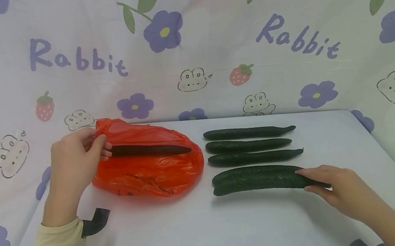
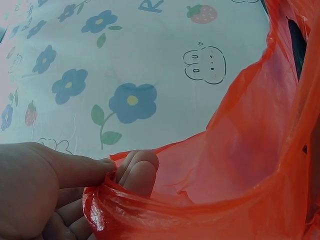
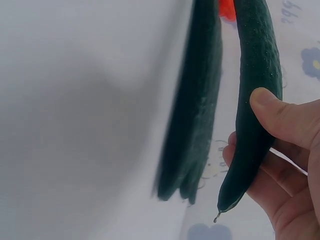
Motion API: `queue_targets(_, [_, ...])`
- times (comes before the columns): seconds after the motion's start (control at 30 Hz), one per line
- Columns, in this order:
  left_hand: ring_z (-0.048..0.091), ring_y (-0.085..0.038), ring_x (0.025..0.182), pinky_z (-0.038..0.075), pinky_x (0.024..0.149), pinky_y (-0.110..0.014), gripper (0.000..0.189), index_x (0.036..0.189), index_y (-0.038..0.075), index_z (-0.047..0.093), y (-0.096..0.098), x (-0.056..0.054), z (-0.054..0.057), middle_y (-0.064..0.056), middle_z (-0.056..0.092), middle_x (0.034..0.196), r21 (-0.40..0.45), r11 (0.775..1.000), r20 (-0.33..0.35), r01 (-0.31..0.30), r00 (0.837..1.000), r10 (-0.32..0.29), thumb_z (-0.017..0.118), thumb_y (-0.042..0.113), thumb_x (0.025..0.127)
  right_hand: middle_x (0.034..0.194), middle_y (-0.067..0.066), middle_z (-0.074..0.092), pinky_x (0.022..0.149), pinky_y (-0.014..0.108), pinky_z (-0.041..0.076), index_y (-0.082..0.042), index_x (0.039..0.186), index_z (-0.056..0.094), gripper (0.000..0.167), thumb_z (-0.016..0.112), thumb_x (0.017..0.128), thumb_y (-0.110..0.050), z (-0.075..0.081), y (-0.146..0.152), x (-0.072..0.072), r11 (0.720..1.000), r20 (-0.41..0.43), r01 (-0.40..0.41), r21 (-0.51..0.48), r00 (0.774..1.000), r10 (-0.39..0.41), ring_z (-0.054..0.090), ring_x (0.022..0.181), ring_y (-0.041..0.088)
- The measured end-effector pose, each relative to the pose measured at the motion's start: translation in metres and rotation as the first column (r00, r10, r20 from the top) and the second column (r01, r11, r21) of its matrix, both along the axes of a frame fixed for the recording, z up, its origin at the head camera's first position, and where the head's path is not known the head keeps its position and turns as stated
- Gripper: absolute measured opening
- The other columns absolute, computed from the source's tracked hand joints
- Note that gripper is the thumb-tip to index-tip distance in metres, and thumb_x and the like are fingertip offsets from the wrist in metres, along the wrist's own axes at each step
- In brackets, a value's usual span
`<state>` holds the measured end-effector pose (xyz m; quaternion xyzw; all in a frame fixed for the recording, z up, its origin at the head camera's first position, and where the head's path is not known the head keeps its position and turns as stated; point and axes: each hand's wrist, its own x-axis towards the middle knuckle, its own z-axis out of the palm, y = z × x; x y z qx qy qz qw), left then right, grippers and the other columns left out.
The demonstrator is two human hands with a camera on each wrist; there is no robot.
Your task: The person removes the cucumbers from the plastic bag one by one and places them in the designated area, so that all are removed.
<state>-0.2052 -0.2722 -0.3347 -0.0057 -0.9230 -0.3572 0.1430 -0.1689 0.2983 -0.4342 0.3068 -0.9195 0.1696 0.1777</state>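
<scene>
My left hand [image 1: 73, 165] pinches the rim of a red plastic bag [image 1: 144, 177] between thumb and fingers, holding its mouth partly open. A dark green cucumber [image 1: 153, 150] shows in the bag's opening; its left end is hidden behind my fingers. On the right, my right hand [image 1: 344, 190] grips a cucumber [image 3: 257, 75] near its narrow stem end, thumb on one side and fingers on the other. The held cucumber appears raised off the table, casting a shadow below. Directly behind it lies another cucumber [image 1: 245, 171], partly covered by it in the head view.
Three more cucumbers [image 1: 248, 145] lie side by side farther back, right of the bag. The white table [image 1: 171, 245] ends at a hanging cloth [image 1: 209, 51] with flower and rabbit prints. A black strap [image 1: 96, 221] is by my left wrist.
</scene>
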Motion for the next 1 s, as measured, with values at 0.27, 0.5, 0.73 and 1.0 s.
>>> queue_targets(0.27, [0.078, -0.027, 0.082, 0.060, 0.074, -0.018, 0.029, 0.127, -0.002, 0.073, 0.000, 0.000, 0.000, -0.012, 0.078, 0.093, -0.007, 1.000, -0.002, -0.001, 1.000, 0.001, 0.065, 0.020, 0.110, 0.109, -0.002, 0.080, 0.081, 0.037, 0.062, -0.015, 0.126, 0.080, 0.055, 0.096, 0.075, -0.001, -0.013, 0.007, -0.002, 1.000, 0.042, 0.005, 0.030, 0.999, -0.006, 0.077, 0.097, 0.022])
queue_targets(0.5, [0.078, -0.026, 0.081, 0.061, 0.073, -0.018, 0.028, 0.125, -0.002, 0.073, 0.000, -0.001, -0.001, -0.012, 0.078, 0.092, -0.004, 1.000, -0.008, 0.002, 1.000, -0.002, 0.065, 0.020, 0.111, 0.109, -0.002, 0.080, 0.082, 0.035, 0.061, -0.014, 0.126, 0.080, 0.054, 0.096, 0.076, -0.002, -0.025, 0.012, -0.004, 1.000, 0.053, -0.004, 0.030, 0.999, 0.003, 0.077, 0.097, 0.022])
queue_targets(0.73, [0.078, -0.026, 0.081, 0.063, 0.076, -0.025, 0.029, 0.127, -0.002, 0.073, -0.001, -0.001, -0.001, -0.012, 0.078, 0.092, -0.012, 1.000, -0.006, -0.001, 1.000, 0.001, 0.065, 0.020, 0.111, 0.108, -0.002, 0.081, 0.085, 0.019, 0.055, -0.015, 0.125, 0.080, 0.054, 0.096, 0.075, -0.005, -0.036, 0.015, -0.005, 0.999, 0.035, -0.029, 0.017, 0.999, 0.028, 0.077, 0.094, 0.020])
queue_targets(1.0, [0.078, -0.026, 0.081, 0.059, 0.073, -0.016, 0.027, 0.124, 0.000, 0.074, 0.000, -0.001, -0.002, -0.011, 0.078, 0.093, -0.011, 1.000, -0.001, -0.007, 1.000, 0.007, 0.065, 0.022, 0.111, 0.116, -0.002, 0.080, 0.095, 0.011, 0.049, -0.012, 0.127, 0.080, 0.053, 0.095, 0.076, -0.004, -0.039, 0.012, -0.010, 0.998, 0.056, -0.060, 0.012, 0.997, 0.059, 0.078, 0.101, 0.024])
